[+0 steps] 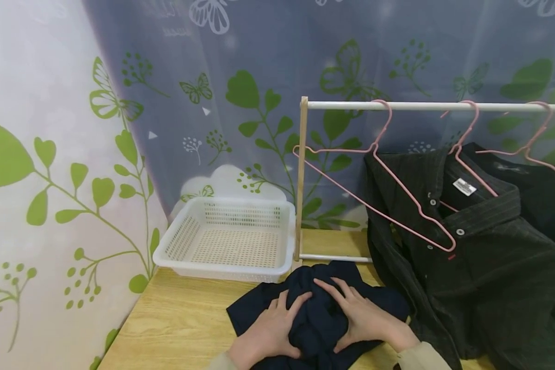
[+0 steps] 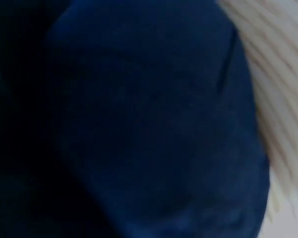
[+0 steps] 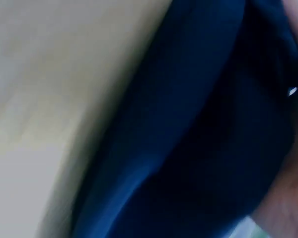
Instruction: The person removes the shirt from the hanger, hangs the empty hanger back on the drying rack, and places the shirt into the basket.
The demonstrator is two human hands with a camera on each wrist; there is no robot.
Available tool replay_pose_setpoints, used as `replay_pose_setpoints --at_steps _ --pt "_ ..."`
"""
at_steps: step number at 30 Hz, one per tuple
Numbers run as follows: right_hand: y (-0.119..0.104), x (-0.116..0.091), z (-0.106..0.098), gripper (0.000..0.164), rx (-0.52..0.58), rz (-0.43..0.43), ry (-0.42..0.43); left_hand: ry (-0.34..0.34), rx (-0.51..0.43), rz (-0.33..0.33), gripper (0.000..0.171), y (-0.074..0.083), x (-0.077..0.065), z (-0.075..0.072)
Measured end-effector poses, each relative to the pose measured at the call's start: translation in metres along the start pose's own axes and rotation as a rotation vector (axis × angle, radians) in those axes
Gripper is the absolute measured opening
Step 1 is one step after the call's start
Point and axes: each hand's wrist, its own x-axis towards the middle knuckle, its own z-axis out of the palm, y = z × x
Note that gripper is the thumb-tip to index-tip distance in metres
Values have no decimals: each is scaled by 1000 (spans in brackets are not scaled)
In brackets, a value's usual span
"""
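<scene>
A bunched dark navy garment (image 1: 316, 318) lies on the wooden table, gathered into a mound in the middle, with a flat sleeve-like flap reaching out to the left. My left hand (image 1: 270, 329) grips the mound from the left, thumb and fingers spread round the cloth. From the other side my right hand (image 1: 363, 316) holds it the same way, facing the left. The navy cloth (image 2: 159, 119) fills most of the left wrist view. In the right wrist view, part of my right hand (image 3: 285, 206) shows along the edge of the folds.
A white plastic basket (image 1: 224, 270) stands behind the garment to the left. On the right, a rack with a white rail (image 1: 342, 106) carries several pink hangers and a dark button shirt (image 1: 485, 272) that hangs down beside my right hand. A patterned curtain (image 1: 259, 46) backs the table (image 1: 166, 318).
</scene>
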Motion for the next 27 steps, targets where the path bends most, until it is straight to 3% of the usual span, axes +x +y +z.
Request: replay_pose_setpoints --at_steps 5,10,17,23,27 --pt "-20 6 7 109 -94 33 11 90 64 34 108 4 6 6" --pt "-33 6 15 90 -181 94 91 198 117 82 91 5 11 9" --pt "-40 -1 24 63 -252 139 239 202 116 95 80 13 13 6" --pt "-51 -11 16 42 -301 228 352 243 163 121 81 25 10 -2" --pt "-65 -21 -3 39 -380 242 437 341 207 175 80 38 8 -16"
